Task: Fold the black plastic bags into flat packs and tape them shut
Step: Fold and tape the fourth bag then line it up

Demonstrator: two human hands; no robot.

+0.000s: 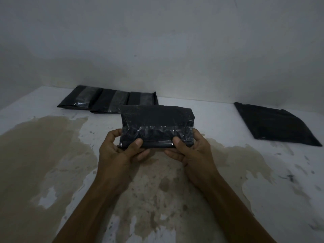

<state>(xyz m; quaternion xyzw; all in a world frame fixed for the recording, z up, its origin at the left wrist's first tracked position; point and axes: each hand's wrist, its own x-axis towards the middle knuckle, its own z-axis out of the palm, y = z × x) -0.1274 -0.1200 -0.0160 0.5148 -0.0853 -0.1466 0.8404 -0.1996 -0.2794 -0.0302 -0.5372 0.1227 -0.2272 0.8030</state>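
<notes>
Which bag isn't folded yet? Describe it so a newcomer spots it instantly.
Follow the white wall down to the stained floor. The unfolded bag lies alone at far right, a big flat black sheet. Unlike the three taped packs at left, it has no shiny tape band.

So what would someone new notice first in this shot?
Both hands, left hand and right hand, hold a taped black pack up at centre. Three finished packs lie in a row by the back wall, and an unfolded black bag lies flat at far right.
</notes>
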